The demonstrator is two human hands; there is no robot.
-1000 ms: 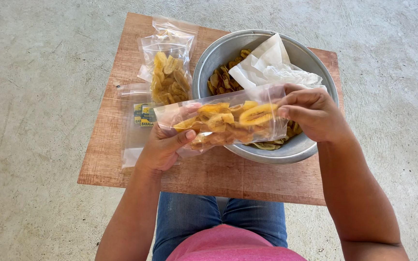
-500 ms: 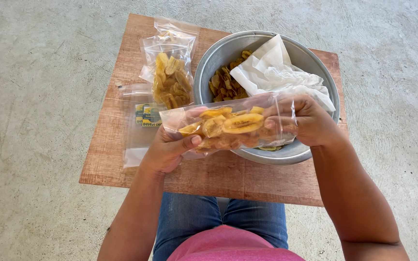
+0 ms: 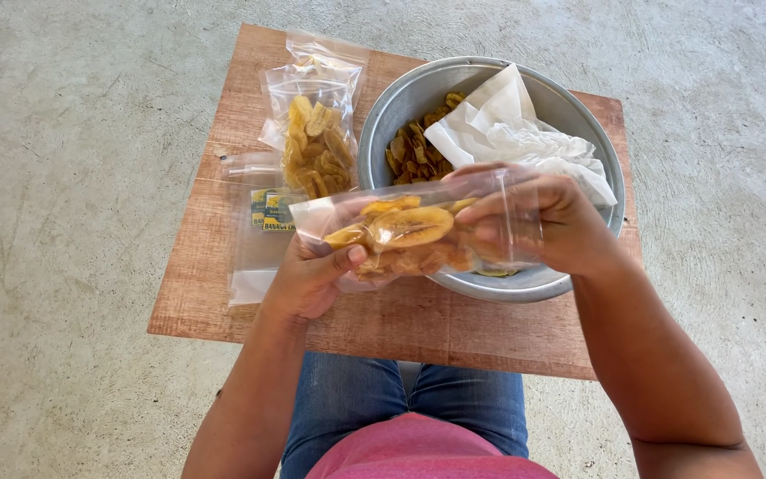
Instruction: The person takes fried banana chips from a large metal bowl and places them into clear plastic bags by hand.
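A clear plastic bag of yellow banana chips (image 3: 405, 229) lies sideways between both hands, above the near rim of a metal bowl (image 3: 383, 124). My left hand (image 3: 308, 279) grips the bag's closed bottom end, thumb on top. My right hand (image 3: 551, 222) holds the open mouth end, fingers partly inside the plastic. The bowl holds loose chips (image 3: 414, 151) and crumpled white paper (image 3: 516, 133).
A small wooden table (image 3: 214, 257) carries everything, with bare concrete floor all round. Two filled chip bags (image 3: 312, 124) lie at the back left. Empty clear bags with small yellow labels (image 3: 263, 226) lie at the left edge. My knees in jeans sit under the near edge.
The bag has shifted slightly lower and left between the hands. My right hand's fingers have slid further into the bag's mouth.
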